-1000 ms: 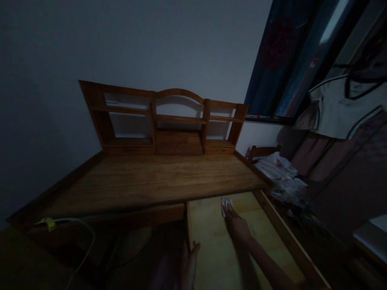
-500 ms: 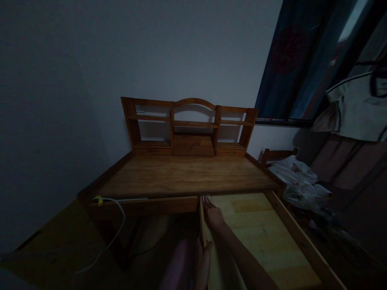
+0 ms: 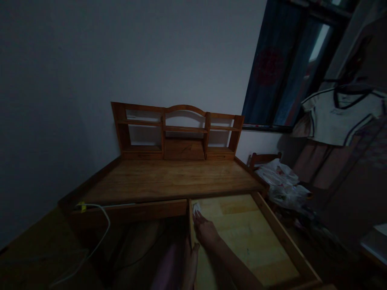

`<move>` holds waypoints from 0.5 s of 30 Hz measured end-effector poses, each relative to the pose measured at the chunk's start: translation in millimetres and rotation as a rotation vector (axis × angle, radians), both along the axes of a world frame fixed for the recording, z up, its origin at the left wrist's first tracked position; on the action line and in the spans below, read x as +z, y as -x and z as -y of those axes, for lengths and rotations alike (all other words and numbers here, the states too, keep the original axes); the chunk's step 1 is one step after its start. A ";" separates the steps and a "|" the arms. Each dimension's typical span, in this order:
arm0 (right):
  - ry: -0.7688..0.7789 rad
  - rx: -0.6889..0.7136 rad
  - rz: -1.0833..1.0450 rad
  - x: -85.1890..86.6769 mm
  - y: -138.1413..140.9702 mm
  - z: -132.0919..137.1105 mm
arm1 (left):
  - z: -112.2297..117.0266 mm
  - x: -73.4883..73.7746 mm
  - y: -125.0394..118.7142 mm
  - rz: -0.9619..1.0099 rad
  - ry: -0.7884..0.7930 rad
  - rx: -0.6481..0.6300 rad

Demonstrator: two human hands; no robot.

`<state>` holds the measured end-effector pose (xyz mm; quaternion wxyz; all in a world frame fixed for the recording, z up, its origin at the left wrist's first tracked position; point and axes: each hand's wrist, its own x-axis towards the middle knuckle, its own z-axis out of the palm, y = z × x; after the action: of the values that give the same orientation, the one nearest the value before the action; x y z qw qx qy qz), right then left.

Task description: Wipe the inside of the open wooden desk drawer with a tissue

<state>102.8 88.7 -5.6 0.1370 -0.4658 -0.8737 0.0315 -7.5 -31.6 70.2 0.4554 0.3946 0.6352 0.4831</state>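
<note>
A wooden desk drawer (image 3: 242, 229) with a pale bottom is pulled out at the right of the desk front. Inside it, my right hand (image 3: 206, 232) presses a white tissue or cloth (image 3: 196, 207) with its fingertips, close to the drawer's left wall near the back corner. My left hand (image 3: 191, 262) grips that left wall further forward, with the thumb on the inner side and the fingers hidden behind the board. Dim light hides the finer detail.
The wooden desk (image 3: 169, 177) bears a low shelf unit (image 3: 184, 149) against the wall. A white cable (image 3: 104, 225) hangs at the front left. To the right stand a chair with plastic bags (image 3: 279, 175) and a hanging white shirt (image 3: 338, 117).
My right hand has come back toward me along the drawer's left wall, and more of the white tissue or cloth shows. The camera has turned slightly right. My left hand stays on the wall.
</note>
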 end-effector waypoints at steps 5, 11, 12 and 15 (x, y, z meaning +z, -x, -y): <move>0.046 -0.028 0.011 6.2 -8.7 3.7 | -11.9 -10.5 1.2 -0.008 0.040 -0.026; 0.088 -0.072 0.048 15.0 -52.2 -13.0 | -24.1 -36.4 -0.2 0.058 0.095 -0.003; 0.090 -0.102 0.058 17.0 -60.7 -18.6 | -25.3 -39.5 -0.3 0.068 0.094 0.003; 0.076 -0.193 0.071 22.1 -80.5 -37.5 | -27.2 -45.4 0.5 0.091 0.079 0.018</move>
<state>183.3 126.2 16.4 0.0905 -0.5534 -0.8272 0.0345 -7.9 -4.4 24.8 0.4947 0.3482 0.6357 0.4795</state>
